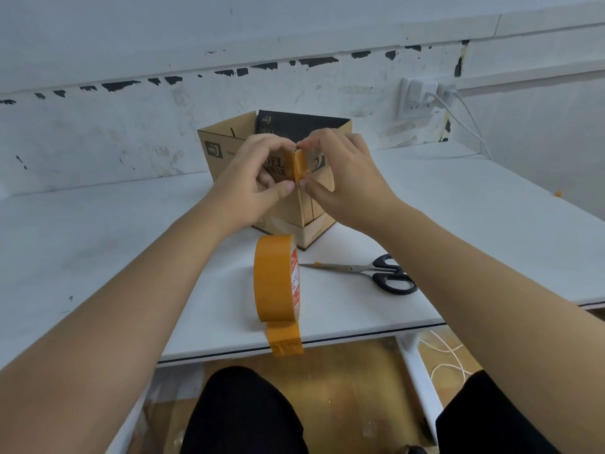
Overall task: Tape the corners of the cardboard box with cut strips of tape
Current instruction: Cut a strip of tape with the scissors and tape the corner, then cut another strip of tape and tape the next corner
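An open cardboard box (288,178) is set on the white table (98,244), one vertical corner turned toward the viewer. A short orange strip of tape (298,167) is folded over the top of that near corner and runs down along its edge. The strip is pinched from the left of the corner by the left hand (258,178), thumb low and fingers curled over the rim, and from the right of the corner by the right hand (340,172) in the same way; the two hands nearly meet at the corner, both clamped on the tape and the cardboard beneath it. A paler band of tape is seen around the box's bottom edge. Just in front of the box, a roll of orange tape (276,278) is stood on its edge, its loose end hung over the table's front edge. Black-handled scissors (370,273) are laid flat to the right of the roll, in front of the box, blades pointed toward the roll.
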`<state>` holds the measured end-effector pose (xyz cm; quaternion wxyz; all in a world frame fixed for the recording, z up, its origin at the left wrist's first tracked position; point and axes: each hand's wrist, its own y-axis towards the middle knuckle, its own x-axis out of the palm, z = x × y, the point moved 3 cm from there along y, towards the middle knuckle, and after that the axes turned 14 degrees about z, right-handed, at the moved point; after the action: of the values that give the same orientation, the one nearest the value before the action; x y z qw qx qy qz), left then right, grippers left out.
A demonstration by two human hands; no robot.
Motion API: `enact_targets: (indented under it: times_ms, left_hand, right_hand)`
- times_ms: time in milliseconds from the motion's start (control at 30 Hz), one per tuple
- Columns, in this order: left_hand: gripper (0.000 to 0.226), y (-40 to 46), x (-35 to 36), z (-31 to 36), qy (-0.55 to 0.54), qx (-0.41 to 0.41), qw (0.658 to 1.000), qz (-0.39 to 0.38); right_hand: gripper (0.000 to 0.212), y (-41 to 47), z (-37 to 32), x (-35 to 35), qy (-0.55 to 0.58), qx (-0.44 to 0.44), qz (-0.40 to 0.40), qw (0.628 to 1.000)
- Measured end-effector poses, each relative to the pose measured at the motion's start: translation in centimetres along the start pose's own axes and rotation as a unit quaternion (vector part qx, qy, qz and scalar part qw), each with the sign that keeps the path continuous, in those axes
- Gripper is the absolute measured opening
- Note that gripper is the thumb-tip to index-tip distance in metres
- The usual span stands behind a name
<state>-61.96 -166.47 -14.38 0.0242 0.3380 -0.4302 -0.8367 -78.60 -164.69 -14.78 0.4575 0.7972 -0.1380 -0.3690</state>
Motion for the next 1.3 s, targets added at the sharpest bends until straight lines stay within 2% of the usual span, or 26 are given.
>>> enact_targets:
  times_ms: [100, 200, 267, 367, 467, 500, 567, 633, 667, 767, 833, 933, 1000, 1133, 1300]
  left_hand:
    - [0.065, -0.6, -1.0, 0.6, 0.017, -0.031, 0.999, -0.012]
    - [0.061, -2.5, -2.9, 1.8, -0.002, -0.098, 0.993, 0.071]
    - [0.050, -4.9, -4.3, 3.0, -0.017, -0.148, 0.981, 0.126]
    - [0.030, -9.5, -6.0, 5.2, -0.105, -0.218, 0.958, 0.154]
    - [0.014, -14.7, -6.5, 7.9, -0.207, -0.247, 0.941, 0.099]
    - [0.012, -16.5, -6.2, 8.5, -0.217, -0.253, 0.941, 0.060]
    - [0.023, -20.1, -4.6, 9.0, -0.192, -0.280, 0.940, -0.041]
    - [0.040, -22.9, -2.4, 8.7, -0.160, -0.346, 0.917, -0.117]
    - [0.045, -23.9, -1.3, 8.3, -0.157, -0.394, 0.898, -0.121]
    - [0.059, -25.0, 1.6, 6.9, -0.234, -0.535, 0.812, -0.022]
    - [0.054, -24.5, 3.1, 6.6, -0.300, -0.556, 0.773, 0.054]
    - [0.049, -23.6, 4.0, 6.6, -0.341, -0.568, 0.738, 0.127]
    - [0.045, -23.5, 4.3, 6.8, -0.339, -0.569, 0.734, 0.150]
    - [0.021, -23.5, 4.2, 7.2, -0.330, -0.549, 0.748, 0.174]
    - [0.018, -23.6, 4.1, 7.4, -0.328, -0.552, 0.747, 0.173]
  right_hand:
    - [0.057, -0.7, -0.5, -0.6, -0.027, -0.009, -0.042, 0.999]
    - [0.072, -1.8, -1.4, -1.7, -0.016, 0.003, -0.062, 0.998]
    - [0.065, -2.8, -2.3, -2.7, 0.021, 0.012, -0.051, 0.998]
    - [0.039, -5.0, -3.6, -3.7, 0.084, 0.036, -0.033, 0.995]
    - [0.018, -7.5, -4.6, -3.9, 0.169, 0.081, -0.041, 0.981]
    - [0.020, -8.2, -4.7, -3.7, 0.193, 0.099, -0.063, 0.974]
    - [0.032, -9.3, -4.8, -2.9, 0.215, 0.121, -0.127, 0.961]
    - [0.042, -9.9, -5.2, -1.9, 0.212, 0.106, -0.166, 0.957]
    - [0.045, -10.0, -5.4, -1.5, 0.211, 0.095, -0.171, 0.958]
    - [0.043, -10.2, -6.1, -0.2, 0.233, 0.084, -0.168, 0.954]
    - [0.041, -10.6, -6.1, 0.4, 0.263, 0.104, -0.174, 0.943]
    - [0.042, -11.1, -5.9, 0.7, 0.274, 0.109, -0.175, 0.939]
    - [0.046, -11.1, -5.9, 0.8, 0.268, 0.110, -0.180, 0.940]
    - [0.044, -11.1, -6.1, 0.8, 0.282, 0.106, -0.189, 0.935]
    - [0.032, -11.3, -5.9, 0.9, 0.283, 0.091, -0.208, 0.932]
